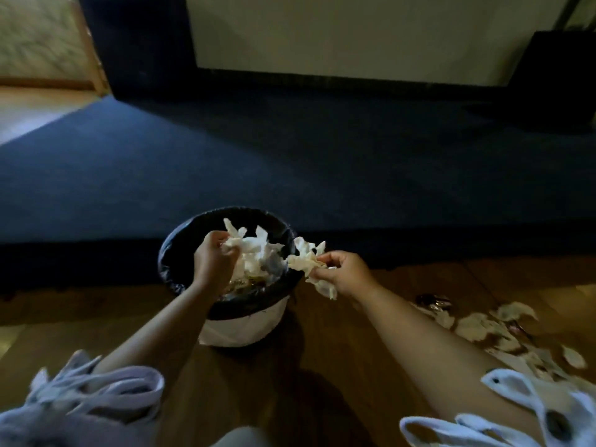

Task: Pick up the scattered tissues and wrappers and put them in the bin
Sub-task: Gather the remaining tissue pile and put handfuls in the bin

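Observation:
A round white bin (245,327) lined with a black bag (174,253) stands on the wooden floor in the middle of the view, with white tissues and other scraps inside. My left hand (213,259) is over the bin's opening and grips a bunch of crumpled white tissues (248,246). My right hand (345,272) is just right of the bin's rim and pinches another clump of crumpled tissues (309,262) that hangs partly over the rim. Several white tissues (474,327) and a dark shiny wrapper (433,301) lie scattered on the floor at the right.
A dark blue carpet (290,162) covers the floor behind the bin, its edge right at the bin's back. A dark-framed pale panel (354,33) rises beyond it. Pale frayed sleeves (96,395) fill the lower corners.

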The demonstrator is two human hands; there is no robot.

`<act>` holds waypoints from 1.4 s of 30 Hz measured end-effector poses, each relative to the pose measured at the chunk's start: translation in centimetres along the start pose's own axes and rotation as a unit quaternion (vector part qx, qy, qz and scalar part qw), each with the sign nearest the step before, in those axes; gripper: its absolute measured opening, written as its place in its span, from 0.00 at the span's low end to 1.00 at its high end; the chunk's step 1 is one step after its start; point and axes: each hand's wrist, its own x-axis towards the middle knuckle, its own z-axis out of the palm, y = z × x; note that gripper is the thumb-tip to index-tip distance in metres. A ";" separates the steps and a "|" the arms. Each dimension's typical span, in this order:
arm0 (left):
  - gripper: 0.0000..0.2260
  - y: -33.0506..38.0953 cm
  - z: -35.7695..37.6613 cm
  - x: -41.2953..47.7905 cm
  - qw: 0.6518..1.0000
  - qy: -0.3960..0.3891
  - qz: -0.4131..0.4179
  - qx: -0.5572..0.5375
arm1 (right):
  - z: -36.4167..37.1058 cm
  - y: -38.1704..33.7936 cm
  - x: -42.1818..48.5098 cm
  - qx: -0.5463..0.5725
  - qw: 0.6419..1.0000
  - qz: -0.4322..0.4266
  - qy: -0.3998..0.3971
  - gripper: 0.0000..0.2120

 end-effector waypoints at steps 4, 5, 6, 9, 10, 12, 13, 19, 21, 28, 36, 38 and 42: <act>0.22 -2.5 0.0 0.2 0.998 -0.025 -0.048 0.046 | 3.4 -0.5 2.1 0.059 0.998 0.018 0.019 0.15; 0.22 -2.9 0.0 0.1 0.997 -0.022 -0.058 0.048 | 4.1 -0.7 2.6 0.082 0.996 0.025 0.021 0.14; 0.22 -3.2 -0.1 -0.1 0.997 -0.017 -0.066 0.045 | 4.8 -1.1 3.1 0.106 0.994 0.033 0.020 0.14; 0.21 -3.7 -0.7 -0.6 0.998 -0.015 -0.063 0.021 | 7.0 -2.1 5.0 0.132 0.990 0.043 0.019 0.14; 0.21 -3.7 -1.0 -0.8 0.998 -0.016 -0.054 0.015 | 7.8 -2.5 5.8 0.126 0.991 0.045 0.018 0.14; 0.20 -3.7 -1.5 -0.8 0.999 -0.015 -0.039 0.007 | 9.2 -3.4 7.1 0.127 0.990 0.055 -0.010 0.17; 0.20 -3.6 -1.7 -0.8 0.999 -0.014 -0.031 0.008 | 9.9 -3.7 7.7 0.136 0.988 0.063 -0.032 0.19; 0.16 -3.1 -1.2 -0.7 0.999 -0.036 0.002 0.005 | 10.4 -3.4 7.5 0.045 0.998 0.031 -0.013 0.13; 0.14 -2.6 -0.2 -1.0 0.999 -0.050 0.016 -0.013 | 9.1 -2.5 6.4 0.043 0.999 0.012 0.012 0.10; 0.10 0.5 6.4 -4.6 0.981 -0.179 0.057 -0.053 | -0.1 3.1 0.4 0.001 0.998 0.039 0.039 0.08; 0.12 4.2 17.9 -14.1 0.911 -0.393 0.120 0.010 | -16.1 10.5 -6.0 -0.055 0.984 0.139 0.101 0.06; 0.13 4.3 21.7 -17.0 0.892 -0.439 0.110 0.025 | -19.7 15.0 -8.0 -0.051 0.975 0.176 0.128 0.06; 0.13 3.1 30.2 -23.1 0.861 -0.500 0.066 0.070 | -26.3 25.5 -13.4 -0.016 0.947 0.264 0.179 0.08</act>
